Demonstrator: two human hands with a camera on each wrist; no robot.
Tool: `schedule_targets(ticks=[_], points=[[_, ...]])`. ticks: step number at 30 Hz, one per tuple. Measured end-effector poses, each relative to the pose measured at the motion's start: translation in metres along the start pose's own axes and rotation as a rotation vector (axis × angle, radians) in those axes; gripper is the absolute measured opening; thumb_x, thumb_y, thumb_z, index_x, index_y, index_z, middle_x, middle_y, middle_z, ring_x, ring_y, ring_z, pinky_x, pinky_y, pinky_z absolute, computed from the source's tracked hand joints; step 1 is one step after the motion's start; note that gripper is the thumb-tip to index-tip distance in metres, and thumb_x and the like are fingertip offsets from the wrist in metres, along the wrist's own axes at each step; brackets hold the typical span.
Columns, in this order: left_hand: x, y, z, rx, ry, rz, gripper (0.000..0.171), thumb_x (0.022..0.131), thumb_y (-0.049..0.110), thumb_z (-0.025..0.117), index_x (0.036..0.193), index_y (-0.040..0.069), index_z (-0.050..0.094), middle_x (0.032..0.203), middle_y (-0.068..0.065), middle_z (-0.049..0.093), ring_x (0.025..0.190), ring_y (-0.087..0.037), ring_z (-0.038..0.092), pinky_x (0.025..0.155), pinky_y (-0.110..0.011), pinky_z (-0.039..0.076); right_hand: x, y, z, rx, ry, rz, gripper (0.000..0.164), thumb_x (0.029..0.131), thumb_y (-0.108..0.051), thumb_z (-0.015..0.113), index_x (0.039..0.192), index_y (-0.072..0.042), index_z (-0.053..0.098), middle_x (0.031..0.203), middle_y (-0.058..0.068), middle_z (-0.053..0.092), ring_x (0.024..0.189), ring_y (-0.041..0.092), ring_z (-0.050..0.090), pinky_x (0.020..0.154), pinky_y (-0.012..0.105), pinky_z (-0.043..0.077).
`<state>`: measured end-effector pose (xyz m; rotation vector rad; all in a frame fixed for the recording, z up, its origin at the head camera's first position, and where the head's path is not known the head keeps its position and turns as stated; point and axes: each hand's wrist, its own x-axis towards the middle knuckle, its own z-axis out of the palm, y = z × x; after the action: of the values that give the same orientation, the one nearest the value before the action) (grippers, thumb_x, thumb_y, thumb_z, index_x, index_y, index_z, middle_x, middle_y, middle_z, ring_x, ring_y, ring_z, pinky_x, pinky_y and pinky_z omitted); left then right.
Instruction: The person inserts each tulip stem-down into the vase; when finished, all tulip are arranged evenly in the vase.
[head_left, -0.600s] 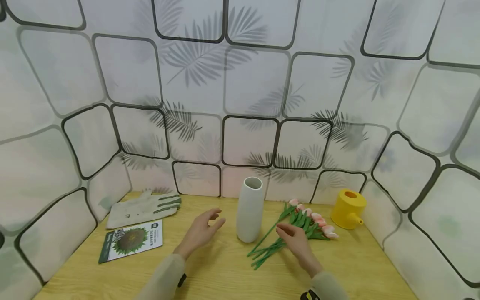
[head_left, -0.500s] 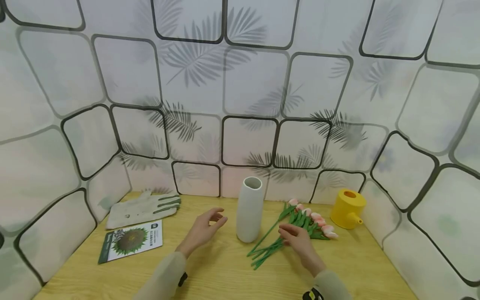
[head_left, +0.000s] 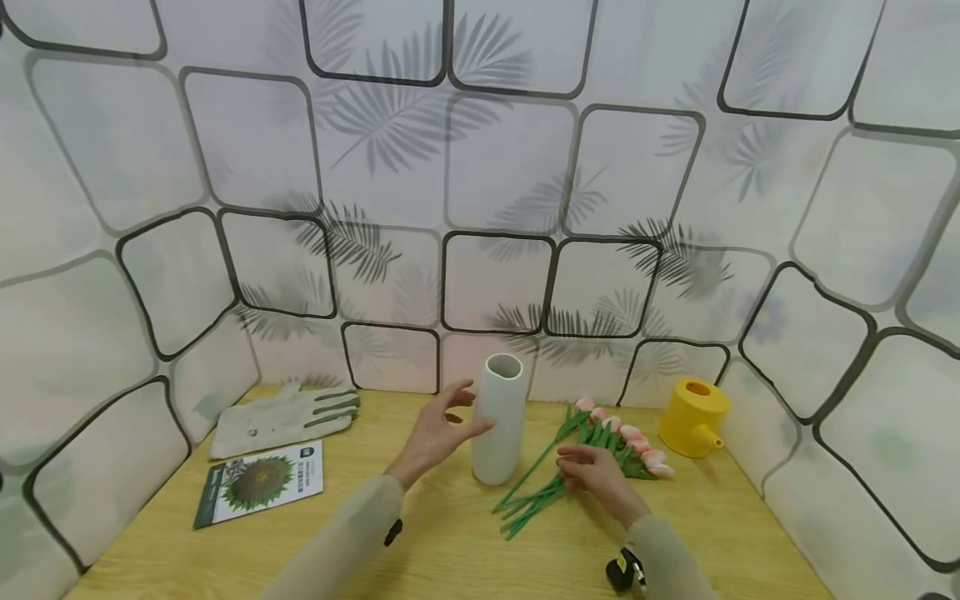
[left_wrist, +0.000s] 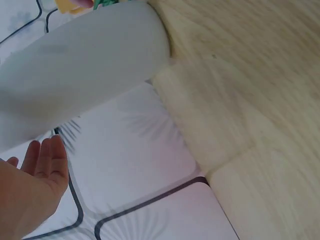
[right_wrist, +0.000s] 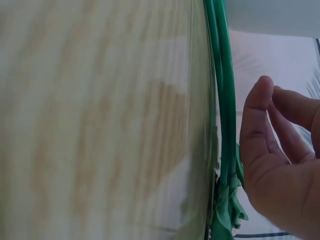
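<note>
A tall white vase (head_left: 498, 425) stands upright in the middle of the table, its mouth facing up. At its left side is my left hand (head_left: 438, 429), fingers spread and thumb overlapping the vase front in the head view; in the left wrist view its fingertips are right at the vase wall (left_wrist: 90, 70). Right of the vase lies a bunch of pink tulips (head_left: 607, 437) with green leaves and stems (right_wrist: 226, 90) pointing toward me. My right hand (head_left: 596, 479) hovers over the stems with loosely bent fingers and nothing between them.
A yellow watering can (head_left: 696, 417) stands at the back right, beyond the flower heads. At the left lie a pair of pale gardening gloves (head_left: 281, 418) and a sunflower seed packet (head_left: 258, 483). A patterned cloth wall (head_left: 495, 283) encloses the wooden table (head_left: 450, 550).
My left hand has moved right and away from me, up to the vase's side. The right hand has stayed almost in place over the tulip stems.
</note>
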<state>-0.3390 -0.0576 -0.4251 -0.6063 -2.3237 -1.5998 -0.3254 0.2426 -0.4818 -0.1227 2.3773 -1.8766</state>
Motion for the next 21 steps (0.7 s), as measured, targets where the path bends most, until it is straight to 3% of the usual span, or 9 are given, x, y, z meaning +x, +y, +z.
schedule_targets(ticks=[5, 11, 21], points=[[0.009, 0.012, 0.007, 0.005, -0.001, 0.091, 0.082, 0.077, 0.033, 0.085, 0.147, 0.021, 0.044, 0.128, -0.006, 0.063, 0.118, -0.022, 0.058, 0.092, -0.047, 0.051, 0.003, 0.001, -0.008, -0.030, -0.010, 0.009, 0.040, 0.096, -0.006, 0.061, 0.127, 0.017, 0.053, 0.099, 0.020, 0.071, 0.075, 0.014, 0.068, 0.066, 0.028, 0.058], [0.018, 0.021, 0.012, 0.025, 0.012, 0.152, 0.089, 0.077, 0.034, 0.085, 0.151, 0.023, 0.036, 0.133, -0.006, 0.060, 0.122, -0.023, 0.056, 0.096, -0.046, 0.050, 0.000, 0.009, -0.027, -0.068, -0.100, 0.025, 0.039, 0.096, -0.009, 0.061, 0.124, 0.017, 0.055, 0.085, 0.008, 0.071, 0.069, 0.010, 0.066, 0.064, 0.028, 0.058], [0.024, 0.026, 0.020, 0.029, 0.008, 0.090, 0.087, 0.078, 0.036, 0.083, 0.150, 0.024, 0.037, 0.133, -0.004, 0.059, 0.117, -0.023, 0.059, 0.091, -0.047, 0.053, -0.003, 0.012, -0.038, -0.096, -0.203, 0.086, 0.038, 0.097, -0.010, 0.060, 0.125, 0.015, 0.057, 0.085, 0.006, 0.069, 0.071, 0.011, 0.066, 0.065, 0.028, 0.059]])
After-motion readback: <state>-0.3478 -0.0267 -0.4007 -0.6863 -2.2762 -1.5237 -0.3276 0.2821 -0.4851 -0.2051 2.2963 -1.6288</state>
